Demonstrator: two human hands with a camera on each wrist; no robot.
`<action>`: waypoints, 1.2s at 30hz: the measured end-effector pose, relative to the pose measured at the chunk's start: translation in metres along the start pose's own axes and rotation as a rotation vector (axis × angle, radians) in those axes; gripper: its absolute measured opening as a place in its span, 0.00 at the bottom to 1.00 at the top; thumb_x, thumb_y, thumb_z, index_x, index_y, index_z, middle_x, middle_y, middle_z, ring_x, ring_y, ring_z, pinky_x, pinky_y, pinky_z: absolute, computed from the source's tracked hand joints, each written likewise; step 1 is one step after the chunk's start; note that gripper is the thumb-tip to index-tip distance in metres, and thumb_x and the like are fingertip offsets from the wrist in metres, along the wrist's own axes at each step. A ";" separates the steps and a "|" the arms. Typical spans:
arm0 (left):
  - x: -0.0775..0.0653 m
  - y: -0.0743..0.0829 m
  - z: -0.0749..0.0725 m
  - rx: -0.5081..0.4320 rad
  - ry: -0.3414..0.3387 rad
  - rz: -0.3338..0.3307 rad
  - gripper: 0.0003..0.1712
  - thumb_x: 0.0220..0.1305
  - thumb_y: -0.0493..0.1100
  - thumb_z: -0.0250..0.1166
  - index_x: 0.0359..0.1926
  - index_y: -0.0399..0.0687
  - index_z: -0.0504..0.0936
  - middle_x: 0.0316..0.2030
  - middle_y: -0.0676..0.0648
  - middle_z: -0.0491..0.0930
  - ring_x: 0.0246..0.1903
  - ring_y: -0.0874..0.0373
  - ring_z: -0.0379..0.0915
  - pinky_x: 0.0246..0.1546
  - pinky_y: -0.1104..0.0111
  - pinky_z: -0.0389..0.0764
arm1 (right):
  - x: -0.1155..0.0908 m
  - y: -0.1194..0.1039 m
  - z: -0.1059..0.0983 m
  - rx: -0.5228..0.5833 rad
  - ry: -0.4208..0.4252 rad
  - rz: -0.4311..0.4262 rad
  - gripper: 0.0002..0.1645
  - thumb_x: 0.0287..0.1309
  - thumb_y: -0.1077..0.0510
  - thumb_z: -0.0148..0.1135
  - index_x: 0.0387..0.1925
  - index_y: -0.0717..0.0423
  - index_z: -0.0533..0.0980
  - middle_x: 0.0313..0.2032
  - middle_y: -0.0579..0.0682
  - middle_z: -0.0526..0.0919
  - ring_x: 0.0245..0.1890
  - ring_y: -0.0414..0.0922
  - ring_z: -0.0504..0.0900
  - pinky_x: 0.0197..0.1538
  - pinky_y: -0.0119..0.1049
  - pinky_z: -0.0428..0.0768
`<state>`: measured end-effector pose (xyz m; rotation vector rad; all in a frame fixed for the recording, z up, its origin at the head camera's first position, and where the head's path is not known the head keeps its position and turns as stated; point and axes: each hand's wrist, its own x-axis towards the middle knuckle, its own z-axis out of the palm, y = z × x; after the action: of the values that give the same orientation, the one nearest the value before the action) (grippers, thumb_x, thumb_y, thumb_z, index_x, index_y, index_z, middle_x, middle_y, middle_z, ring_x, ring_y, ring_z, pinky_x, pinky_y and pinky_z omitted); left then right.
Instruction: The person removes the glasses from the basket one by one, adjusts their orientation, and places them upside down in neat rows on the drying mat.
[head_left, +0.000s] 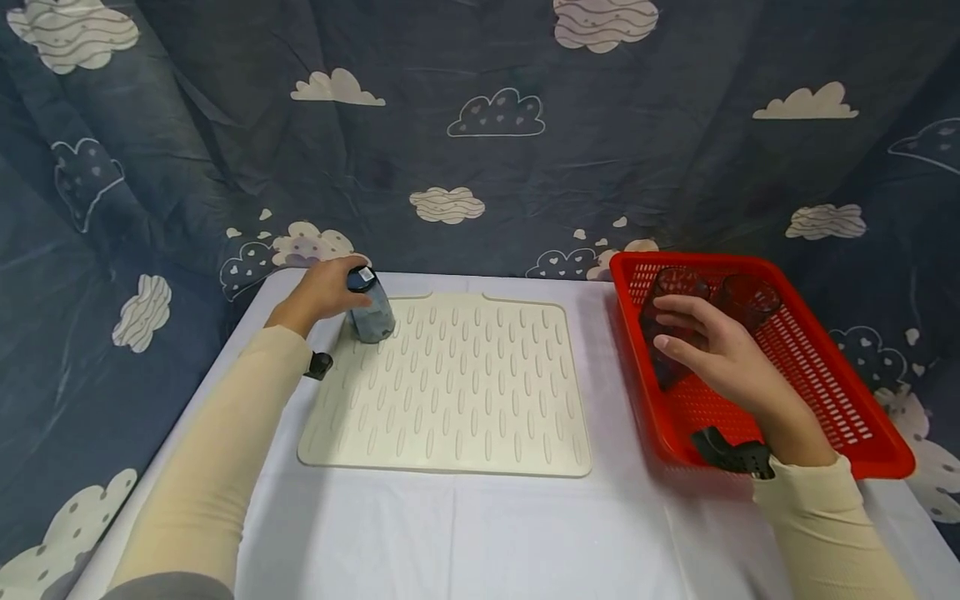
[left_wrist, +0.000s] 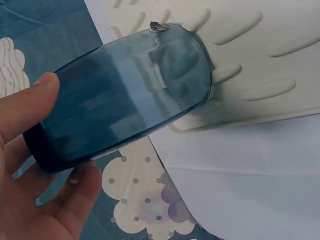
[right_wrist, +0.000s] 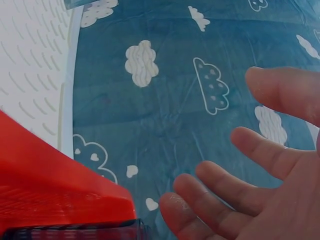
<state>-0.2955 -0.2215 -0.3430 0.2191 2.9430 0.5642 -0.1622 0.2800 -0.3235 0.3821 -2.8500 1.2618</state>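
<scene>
At the back left corner of the cream drying mat (head_left: pixel 457 392), my left hand (head_left: pixel 322 292) grips a blue glass tumbler (head_left: pixel 371 321) by its thick, dark base. The tumbler is upside down and slightly tilted, its rim end right at the mat and a small white label on its base. In the left wrist view, the thumb and fingers go round the base of the tumbler (left_wrist: pixel 120 100). My right hand (head_left: pixel 712 350) hovers over the red basket (head_left: pixel 832 392), fingers spread and holding nothing. Beneath it lies a dark glass (head_left: pixel 678 282), partly hidden by the fingers; another glass (head_left: pixel 750 298) is beside it.
A white cloth (head_left: pixel 457 533) covers the table under the mat and basket. Behind the table hangs a dark blue curtain (head_left: pixel 480 167) with cloud prints, close to the far edge. The basket's raised, slotted walls stand to the right of the mat.
</scene>
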 end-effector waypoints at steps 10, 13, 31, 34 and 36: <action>-0.002 0.000 0.004 -0.029 -0.013 -0.005 0.42 0.64 0.44 0.65 0.75 0.42 0.58 0.71 0.30 0.62 0.69 0.34 0.61 0.67 0.43 0.68 | -0.003 0.006 -0.003 0.012 -0.004 -0.009 0.32 0.68 0.55 0.60 0.71 0.52 0.63 0.62 0.51 0.73 0.51 0.19 0.71 0.46 0.11 0.74; -0.002 0.001 0.006 -0.015 -0.010 -0.007 0.43 0.64 0.44 0.65 0.76 0.42 0.57 0.71 0.30 0.61 0.71 0.34 0.58 0.69 0.42 0.65 | -0.003 0.006 -0.005 0.013 -0.011 -0.015 0.32 0.68 0.55 0.60 0.70 0.52 0.63 0.60 0.46 0.73 0.52 0.19 0.71 0.46 0.12 0.75; -0.039 0.035 0.006 -0.208 0.351 0.202 0.35 0.69 0.47 0.61 0.73 0.40 0.62 0.73 0.36 0.61 0.74 0.38 0.53 0.74 0.42 0.56 | -0.022 0.019 -0.029 -0.147 -0.077 -0.011 0.32 0.66 0.55 0.62 0.68 0.56 0.65 0.62 0.61 0.73 0.47 0.14 0.68 0.43 0.11 0.73; -0.050 0.049 0.006 -0.292 0.376 0.256 0.34 0.69 0.46 0.61 0.73 0.43 0.64 0.73 0.39 0.63 0.68 0.39 0.64 0.67 0.45 0.68 | -0.022 0.022 -0.035 -0.184 -0.060 -0.026 0.32 0.65 0.55 0.63 0.68 0.56 0.65 0.61 0.59 0.72 0.47 0.14 0.66 0.42 0.11 0.72; -0.056 0.055 0.007 -0.353 0.385 0.282 0.34 0.69 0.45 0.61 0.73 0.45 0.64 0.72 0.40 0.64 0.66 0.41 0.67 0.64 0.47 0.72 | -0.020 0.023 -0.039 -0.195 -0.056 -0.026 0.33 0.65 0.55 0.64 0.68 0.56 0.65 0.62 0.59 0.71 0.48 0.14 0.65 0.42 0.10 0.70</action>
<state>-0.2333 -0.1778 -0.3226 0.5428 3.1117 1.2807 -0.1521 0.3277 -0.3164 0.4544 -2.9686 0.9728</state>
